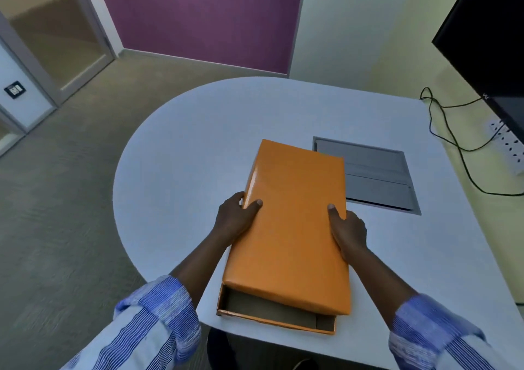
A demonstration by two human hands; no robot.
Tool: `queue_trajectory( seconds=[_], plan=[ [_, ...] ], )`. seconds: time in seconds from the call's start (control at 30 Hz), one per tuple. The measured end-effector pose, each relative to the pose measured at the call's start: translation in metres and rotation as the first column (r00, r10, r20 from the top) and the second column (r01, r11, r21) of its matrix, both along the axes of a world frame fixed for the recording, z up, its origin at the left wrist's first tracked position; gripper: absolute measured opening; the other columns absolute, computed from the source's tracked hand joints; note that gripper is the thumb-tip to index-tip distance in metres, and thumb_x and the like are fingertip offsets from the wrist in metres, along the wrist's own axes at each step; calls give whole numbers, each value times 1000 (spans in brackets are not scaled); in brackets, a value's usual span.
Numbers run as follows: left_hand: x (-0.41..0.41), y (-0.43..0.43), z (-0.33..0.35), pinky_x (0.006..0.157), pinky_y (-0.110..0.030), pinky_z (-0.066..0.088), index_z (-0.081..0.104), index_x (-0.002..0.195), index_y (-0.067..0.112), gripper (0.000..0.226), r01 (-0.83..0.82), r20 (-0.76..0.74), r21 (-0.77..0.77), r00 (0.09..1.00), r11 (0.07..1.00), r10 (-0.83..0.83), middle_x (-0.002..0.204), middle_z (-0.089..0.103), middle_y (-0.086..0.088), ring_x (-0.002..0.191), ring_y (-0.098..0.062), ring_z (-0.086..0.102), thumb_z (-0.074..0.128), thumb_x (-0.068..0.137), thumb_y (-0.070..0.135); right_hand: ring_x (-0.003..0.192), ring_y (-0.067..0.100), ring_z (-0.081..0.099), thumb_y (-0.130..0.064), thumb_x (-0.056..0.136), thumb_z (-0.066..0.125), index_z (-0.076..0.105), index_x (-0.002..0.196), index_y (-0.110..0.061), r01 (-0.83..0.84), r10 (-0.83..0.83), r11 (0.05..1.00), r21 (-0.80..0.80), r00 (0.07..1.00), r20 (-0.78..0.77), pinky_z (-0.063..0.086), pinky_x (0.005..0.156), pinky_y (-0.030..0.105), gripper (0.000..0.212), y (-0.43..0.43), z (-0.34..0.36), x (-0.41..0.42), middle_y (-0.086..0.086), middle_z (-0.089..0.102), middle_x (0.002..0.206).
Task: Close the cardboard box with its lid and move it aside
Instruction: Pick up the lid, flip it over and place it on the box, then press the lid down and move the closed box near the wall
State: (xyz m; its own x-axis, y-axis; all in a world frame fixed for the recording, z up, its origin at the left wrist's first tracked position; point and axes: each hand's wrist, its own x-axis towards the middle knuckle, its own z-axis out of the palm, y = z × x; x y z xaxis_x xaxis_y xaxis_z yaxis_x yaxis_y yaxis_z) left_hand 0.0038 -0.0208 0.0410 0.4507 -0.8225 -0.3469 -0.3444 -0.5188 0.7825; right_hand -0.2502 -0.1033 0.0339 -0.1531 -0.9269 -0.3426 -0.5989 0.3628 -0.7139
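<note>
An orange lid [295, 222] lies over the cardboard box [272, 310] near the table's front edge. The lid sits shifted away from me, so the box's near end shows open, with its grey inside visible. My left hand [235, 219] grips the lid's left side, thumb on top. My right hand [348, 228] grips the lid's right side, thumb on top too. Whether the lid's far end rests down on the box is hidden.
The white table [198, 148] has a rounded left end. A grey recessed cable hatch [371, 177] lies just right of the lid. A black screen [487, 35], a power strip [507, 143] and black cables [453, 140] stand at the right.
</note>
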Motion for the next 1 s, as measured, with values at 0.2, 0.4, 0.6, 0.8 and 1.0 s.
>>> queue_trajectory(
  seconds=[0.2,0.4,0.6,0.8,1.0],
  plan=[
    [-7,12,-11,92,-43,57,51,143,15,73,25,95,16,995,1000,-26,135,65,-11,113,-29,66,63,87,61,112,35,63,-63,95,49,57,134,-11,-26,14,989,148,996,85,53,97,49,65,23,-12,-8,13,66,126],
    [0,28,-17,94,-48,56,58,135,17,74,-64,128,47,990,997,57,133,57,-14,114,-32,63,67,81,66,114,34,63,-63,94,50,55,137,-13,-84,69,986,143,992,105,52,100,53,66,30,-11,2,12,66,128],
    [1,41,-27,99,-49,54,57,138,7,69,-72,68,108,996,991,65,136,63,-14,119,-34,63,64,89,56,120,35,60,-61,95,52,48,143,-12,-122,111,982,143,990,81,50,103,53,69,37,-15,12,13,62,135],
    [-1,38,-27,96,-45,55,62,130,3,63,-84,83,130,994,988,73,129,67,-15,114,-33,65,65,90,52,123,36,59,-62,95,51,43,146,-12,-128,119,978,167,991,61,50,103,52,72,37,-16,14,14,59,139],
    [12,28,-22,73,-36,53,62,92,8,42,-71,35,183,997,981,66,89,64,-9,89,-27,66,72,85,48,116,36,62,-63,93,54,51,138,-9,-122,110,969,216,992,64,52,100,52,70,26,-15,11,14,63,130]
  ],
)
